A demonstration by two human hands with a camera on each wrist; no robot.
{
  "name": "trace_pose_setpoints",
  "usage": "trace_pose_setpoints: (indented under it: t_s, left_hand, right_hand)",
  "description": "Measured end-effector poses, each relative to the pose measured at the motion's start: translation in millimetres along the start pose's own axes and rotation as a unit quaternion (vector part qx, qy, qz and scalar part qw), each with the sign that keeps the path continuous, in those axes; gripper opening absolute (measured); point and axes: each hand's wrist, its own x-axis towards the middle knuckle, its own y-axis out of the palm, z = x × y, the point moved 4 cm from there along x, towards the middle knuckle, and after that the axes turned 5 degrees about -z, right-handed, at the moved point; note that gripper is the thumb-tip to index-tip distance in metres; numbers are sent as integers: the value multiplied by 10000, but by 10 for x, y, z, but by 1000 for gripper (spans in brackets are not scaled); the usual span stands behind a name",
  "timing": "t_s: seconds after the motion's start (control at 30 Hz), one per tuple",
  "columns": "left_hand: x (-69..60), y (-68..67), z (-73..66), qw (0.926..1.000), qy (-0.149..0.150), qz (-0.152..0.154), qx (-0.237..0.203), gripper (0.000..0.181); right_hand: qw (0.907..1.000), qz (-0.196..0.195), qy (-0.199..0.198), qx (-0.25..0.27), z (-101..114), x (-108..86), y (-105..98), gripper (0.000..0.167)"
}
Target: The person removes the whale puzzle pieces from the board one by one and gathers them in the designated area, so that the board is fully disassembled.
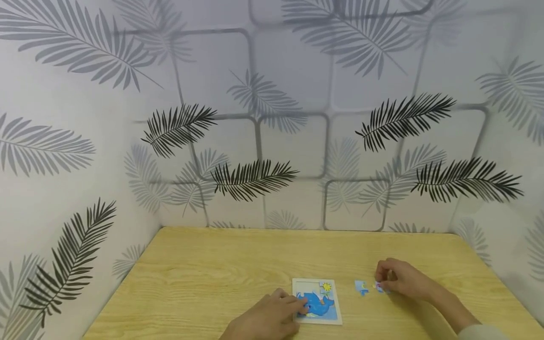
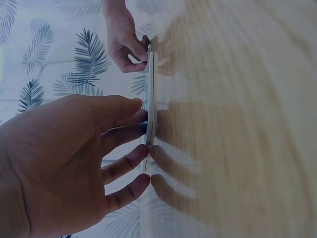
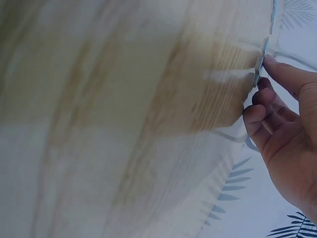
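A square jigsaw puzzle (image 1: 321, 312) with a white frame shows a blue whale and a yellow sun. My left hand (image 1: 267, 317) rests its fingertips on the puzzle's left side, the fingers slightly bent. In the left wrist view that same hand (image 2: 64, 158) touches the thin edge of the frame (image 2: 151, 89). To the right of the frame, my right hand (image 1: 401, 279) pinches a small puzzle piece (image 1: 378, 286) low over the table. The right wrist view has this hand's thumb and finger on the piece (image 3: 257, 74). A loose light-blue piece (image 1: 361, 287) lies between.
Both hands work at the near part of a wooden table (image 1: 204, 269). A pale wall (image 1: 293, 151) with a leaf pattern stands behind it, and similar walls close off the left and right sides.
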Motion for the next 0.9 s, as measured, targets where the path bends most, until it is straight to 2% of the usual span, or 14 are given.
trace_pose_setpoints:
  t_s: [0.17, 0.3, 0.4, 0.5, 0.7, 0.8, 0.9]
  left_hand:
    - [-9, 14, 17, 9998, -102, 46, -191, 49]
    - [-2, 26, 32, 9996, -166, 57, -241, 47]
    - [13, 22, 28, 9994, -232, 72, -261, 46]
    - [11, 10, 22, 9991, -283, 81, -290, 46]
    - [11, -20, 8, 9993, -211, 74, -305, 43]
    - [14, -23, 11, 9996, -96, 85, -270, 40]
    - [11, -30, 34, 9998, -54, 70, -191, 40]
  right_hand:
    - [9987, -134, -194, 455, 41, 57, 55, 13]
    - [9953, 143, -220, 928, 176, 205, 176, 22]
    - [9929, 401, -378, 1054, 351, 336, 292, 30]
    - [9928, 566, -575, 883, 528, 471, 431, 34]
    - [9917, 869, -948, -20, 739, 670, 690, 37]
    - [9895, 934, -1050, -332, 777, 711, 741, 35]
    - [9902, 894, -1019, -345, 801, 745, 741, 29]
